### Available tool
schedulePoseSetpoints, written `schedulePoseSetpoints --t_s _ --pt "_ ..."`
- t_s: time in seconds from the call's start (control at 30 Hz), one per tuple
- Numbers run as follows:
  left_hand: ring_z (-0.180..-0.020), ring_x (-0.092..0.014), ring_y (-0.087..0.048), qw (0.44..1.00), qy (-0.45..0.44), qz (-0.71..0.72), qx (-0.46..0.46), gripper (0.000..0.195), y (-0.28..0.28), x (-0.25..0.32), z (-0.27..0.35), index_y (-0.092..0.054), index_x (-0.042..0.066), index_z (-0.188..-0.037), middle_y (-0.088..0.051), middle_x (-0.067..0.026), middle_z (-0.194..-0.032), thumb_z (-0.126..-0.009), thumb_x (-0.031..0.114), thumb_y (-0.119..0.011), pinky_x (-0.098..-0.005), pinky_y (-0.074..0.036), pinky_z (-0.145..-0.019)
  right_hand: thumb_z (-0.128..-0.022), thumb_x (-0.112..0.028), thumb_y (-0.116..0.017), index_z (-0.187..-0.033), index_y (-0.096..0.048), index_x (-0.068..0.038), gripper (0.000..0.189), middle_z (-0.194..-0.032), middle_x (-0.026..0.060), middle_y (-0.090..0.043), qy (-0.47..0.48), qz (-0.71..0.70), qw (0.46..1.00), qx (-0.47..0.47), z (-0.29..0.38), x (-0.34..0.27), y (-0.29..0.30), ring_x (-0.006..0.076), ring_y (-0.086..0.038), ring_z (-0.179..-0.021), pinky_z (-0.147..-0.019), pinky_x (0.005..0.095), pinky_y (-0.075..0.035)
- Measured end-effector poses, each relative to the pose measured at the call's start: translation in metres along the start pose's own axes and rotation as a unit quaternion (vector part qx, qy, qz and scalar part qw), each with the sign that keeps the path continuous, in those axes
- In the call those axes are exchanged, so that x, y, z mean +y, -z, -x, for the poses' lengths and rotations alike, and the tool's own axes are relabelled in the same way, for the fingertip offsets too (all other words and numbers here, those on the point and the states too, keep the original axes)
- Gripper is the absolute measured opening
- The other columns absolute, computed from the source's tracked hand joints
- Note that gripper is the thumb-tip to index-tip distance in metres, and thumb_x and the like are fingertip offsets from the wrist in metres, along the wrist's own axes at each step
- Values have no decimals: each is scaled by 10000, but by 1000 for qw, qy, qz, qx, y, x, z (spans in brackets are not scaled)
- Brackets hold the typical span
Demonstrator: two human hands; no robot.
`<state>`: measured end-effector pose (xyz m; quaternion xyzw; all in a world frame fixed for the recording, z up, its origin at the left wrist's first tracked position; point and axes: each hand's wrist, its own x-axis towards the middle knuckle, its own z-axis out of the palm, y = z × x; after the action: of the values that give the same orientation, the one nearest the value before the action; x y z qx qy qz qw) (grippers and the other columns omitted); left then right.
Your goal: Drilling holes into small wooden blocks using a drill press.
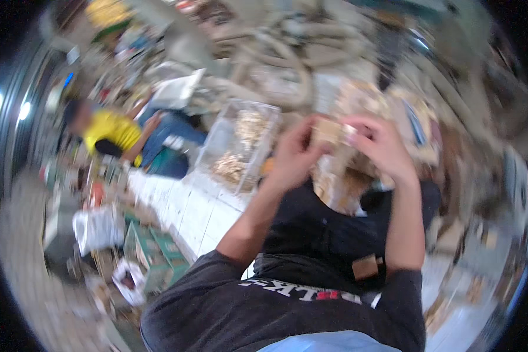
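In front of my knees my left hand [292, 149] grips a small tan block [328, 130], probably of wood or sandpaper; blur hides which. Close beside it, my right hand [380, 143] pinches a little whitish piece [350, 129] between thumb and fingers, against or right next to the block's edge. On my dark-clothed lap rests a brown rectangular piece [365, 267]. Below and beyond my hands lie clear plastic bags [328, 180] with tan contents, too smeared to make out.
To the left stands a translucent plastic bin [202, 152] with heaps of small pale pieces [233, 166]. Beyond it sits a person in a yellow shirt [114, 130]. Green crates [158, 253] and a white bag [99, 229] are at lower left. Thick hoses [299, 66] lie ahead.
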<state>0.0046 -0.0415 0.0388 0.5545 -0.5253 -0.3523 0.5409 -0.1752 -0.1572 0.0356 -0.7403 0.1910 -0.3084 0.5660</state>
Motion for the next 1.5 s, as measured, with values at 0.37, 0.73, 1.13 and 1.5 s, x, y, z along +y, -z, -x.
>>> schedulePoseSetpoints --t_s 0.37,0.73,1.13,1.5 --pt "-905 -91 -551 1000 19 -4 9 548 5 -9 18 -469 -12 -1371 -624 -64 -1011 -876 89 -681 -274 -503 -783 -859 -49 -676 -1067 -663 29 222 -903 -21 -533 -26 -57 998 5 6 13 -10 61 -474 -770 -696 196 -392" --pt "-935 -137 -592 999 22 -20 13 572 14 -10 25 -462 5 -1382 -645 -116 -1080 -856 113 -659 -305 -505 -828 -860 -72 -722 -1105 -658 51 281 -968 0 -566 -20 -78 997 -6 0 23 -19 59 -457 -753 -678 191 -383" --pt "-820 -149 -599 996 0 -80 41 595 25 -14 34 -462 38 -1399 -667 -123 -1000 -854 164 -665 -312 -510 -747 -886 -119 -720 -1148 -627 15 309 -866 2 -623 -92 -142 985 27 -5 41 -29 56 -523 -689 -608 188 -423" --pt "-872 -117 -604 998 31 -47 33 570 21 -15 39 -475 20 -1379 -674 -119 -1017 -853 145 -656 -292 -516 -776 -896 -79 -680 -1103 -651 20 231 -907 10 -639 -103 -93 990 15 1 31 -32 74 -541 -725 -661 208 -441"
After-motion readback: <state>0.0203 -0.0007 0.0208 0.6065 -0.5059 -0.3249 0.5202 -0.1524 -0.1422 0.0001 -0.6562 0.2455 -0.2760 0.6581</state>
